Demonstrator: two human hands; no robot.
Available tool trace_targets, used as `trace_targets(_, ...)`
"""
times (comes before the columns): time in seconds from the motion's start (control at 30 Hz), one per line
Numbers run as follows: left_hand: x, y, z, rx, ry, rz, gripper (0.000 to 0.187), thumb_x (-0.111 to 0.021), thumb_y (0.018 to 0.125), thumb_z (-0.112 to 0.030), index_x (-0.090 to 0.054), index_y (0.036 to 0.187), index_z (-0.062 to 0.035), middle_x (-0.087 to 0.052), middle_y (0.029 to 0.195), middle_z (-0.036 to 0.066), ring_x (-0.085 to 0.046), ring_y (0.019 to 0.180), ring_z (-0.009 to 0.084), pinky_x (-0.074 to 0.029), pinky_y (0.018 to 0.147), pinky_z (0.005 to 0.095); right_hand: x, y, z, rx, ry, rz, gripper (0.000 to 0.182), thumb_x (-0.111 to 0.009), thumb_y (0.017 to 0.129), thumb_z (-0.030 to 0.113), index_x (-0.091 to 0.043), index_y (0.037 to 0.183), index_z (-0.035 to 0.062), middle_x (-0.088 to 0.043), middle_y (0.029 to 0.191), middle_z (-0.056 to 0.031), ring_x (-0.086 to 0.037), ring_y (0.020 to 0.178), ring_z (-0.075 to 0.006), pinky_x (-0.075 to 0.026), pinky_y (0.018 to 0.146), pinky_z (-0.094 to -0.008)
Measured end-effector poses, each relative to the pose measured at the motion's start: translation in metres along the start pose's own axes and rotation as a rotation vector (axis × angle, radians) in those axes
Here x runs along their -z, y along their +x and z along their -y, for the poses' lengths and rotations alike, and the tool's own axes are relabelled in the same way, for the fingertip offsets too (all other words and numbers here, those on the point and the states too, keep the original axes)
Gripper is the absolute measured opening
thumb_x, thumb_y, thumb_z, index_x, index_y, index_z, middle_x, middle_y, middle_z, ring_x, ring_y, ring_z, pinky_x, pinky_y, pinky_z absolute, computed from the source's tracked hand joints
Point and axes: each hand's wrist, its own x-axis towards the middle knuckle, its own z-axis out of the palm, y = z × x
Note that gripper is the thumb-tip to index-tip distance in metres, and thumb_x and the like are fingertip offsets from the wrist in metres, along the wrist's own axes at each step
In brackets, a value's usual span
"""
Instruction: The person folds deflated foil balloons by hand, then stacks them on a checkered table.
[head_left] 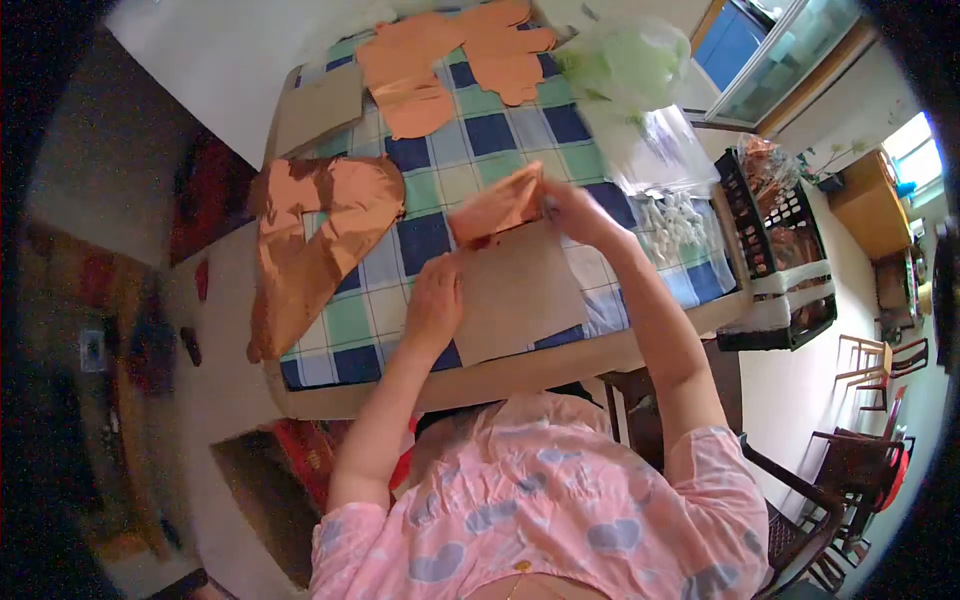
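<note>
A folded piece of shiny copper-coloured foil [500, 208] stands raised above the far edge of a brown cardboard sheet [520, 295]. My right hand [580, 215] pinches the foil at its right corner. My left hand [435, 300] lies at the cardboard's left edge, fingers close together, with the foil's lower left end just beyond them; whether it grips the sheet is unclear. To the left, a large flat copper foil shape [325, 215] lies on the checked cloth [390, 340]. More foil shapes [405, 70] lie at the far side.
Another cardboard sheet [320, 112] is at the far left of the table. On the right are clear plastic bags [660, 150], a pile of white strings [672, 228] and a greenish plastic bag [630, 65]. A black crate [775, 240] stands beyond the right edge; a chair [790, 490] is near my right side.
</note>
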Motion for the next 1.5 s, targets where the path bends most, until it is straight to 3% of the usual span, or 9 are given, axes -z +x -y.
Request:
trace_targets(0.2,-0.008,-0.004,0.008,-0.031,0.02,-0.008,0.033,-0.056,0.077,0.002,-0.05,0.109,0.0001,-0.056,0.107,0.017,-0.051,0.107,0.0339,-0.043,0.093,0.0415,0.009,0.011,0.017,-0.182,0.05,0.298,0.043,-0.053,0.076,-0.001,-0.057,0.119,0.0038,-0.064,0.105,-0.0105,-0.058,0.101,-0.0197,-0.044,0.09,-0.0331)
trace_targets(0.3,-0.005,-0.005,0.005,-0.022,0.044,-0.006,0.034,-0.055,0.076,0.001,-0.053,0.11,-0.0012,-0.056,0.11,0.015,-0.051,0.11,0.0321,-0.042,0.095,0.041,-0.007,0.01,-0.035,-0.074,0.083,0.174,0.026,-0.058,0.084,0.008,-0.059,0.109,0.0031,-0.067,0.1,-0.0098,-0.059,0.091,-0.0154,-0.046,0.083,-0.0319)
trace_targets(0.5,-0.001,-0.005,0.007,-0.096,0.173,0.085,0.031,-0.053,0.077,-0.005,-0.064,0.106,-0.0077,-0.056,0.116,0.012,-0.05,0.113,0.0279,-0.04,0.099,0.0399,-0.016,0.014,-0.03,-0.302,-0.079,-0.054,0.025,-0.057,0.086,0.018,-0.059,0.107,0.0044,-0.064,0.102,-0.0156,-0.061,0.095,-0.0294,-0.048,0.083,-0.0364)
trace_targets(0.67,0.007,-0.002,0.002,-0.097,0.164,0.093,0.031,-0.054,0.076,-0.005,-0.065,0.105,-0.0084,-0.057,0.116,0.012,-0.05,0.113,0.0276,-0.039,0.099,0.0402,-0.046,-0.048,-0.007,0.104,-0.471,-0.08,0.029,-0.057,0.085,0.021,-0.06,0.11,0.0088,-0.054,0.124,-0.0145,-0.052,0.112,-0.0338,-0.045,0.091,-0.0396)
trace_targets(0.83,0.002,0.005,0.012,-0.052,-0.031,0.022,0.027,-0.056,0.078,-0.002,-0.063,0.105,-0.0047,-0.06,0.108,0.012,-0.057,0.102,0.027,-0.046,0.089,0.0388,-0.074,-0.09,0.014,0.121,-0.529,-0.051,0.039,-0.056,0.084,0.016,-0.054,0.123,0.0092,-0.048,0.131,-0.0139,-0.042,0.124,-0.0307,-0.029,0.106,-0.0459)
trace_targets(0.93,-0.002,0.035,0.022,0.457,-0.367,-0.084,0.027,-0.06,0.08,-0.006,-0.06,0.107,-0.0024,-0.064,0.1,0.012,-0.063,0.088,0.026,-0.05,0.078,0.0366,-0.08,-0.093,0.008,0.1,-0.56,-0.066,0.039,-0.055,0.085,0.02,-0.053,0.123,0.0103,-0.046,0.134,-0.0122,-0.039,0.128,-0.0299,-0.026,0.108,-0.0483)
trace_targets(1.13,-0.016,0.085,0.038,0.735,-0.351,0.123,0.055,-0.076,0.067,-0.019,-0.053,0.112,0.0039,-0.067,0.088,0.015,-0.066,0.075,0.0228,-0.051,0.067,0.0336,-0.078,-0.091,0.01,0.106,-0.562,-0.076,0.04,-0.055,0.084,0.015,-0.053,0.124,0.0115,-0.047,0.133,-0.0117,-0.04,0.127,-0.0291,-0.027,0.107,-0.0475)
trace_targets(1.43,-0.005,0.11,0.042,0.867,-0.86,0.424,0.033,-0.081,0.061,-0.02,-0.064,0.081,0.0007,-0.066,0.078,0.007,-0.063,0.071,0.015,-0.05,0.061,0.0304,-0.08,-0.092,0.008,0.102,-0.584,-0.077,0.04,-0.052,0.087,0.022,-0.051,0.125,0.0099,-0.046,0.134,-0.0121,-0.038,0.128,-0.0286,-0.027,0.108,-0.0465)
trace_targets(1.5,-0.017,0.106,0.045,0.822,-0.752,0.391,0.028,-0.078,0.067,-0.019,-0.066,0.088,-0.0038,-0.067,0.078,0.004,-0.063,0.067,0.0137,-0.05,0.057,0.028,-0.08,-0.094,0.007,0.093,-0.59,-0.068,0.04,-0.052,0.088,0.022,-0.05,0.126,0.0101,-0.045,0.135,-0.0119,-0.038,0.128,-0.0285,-0.026,0.109,-0.0461)
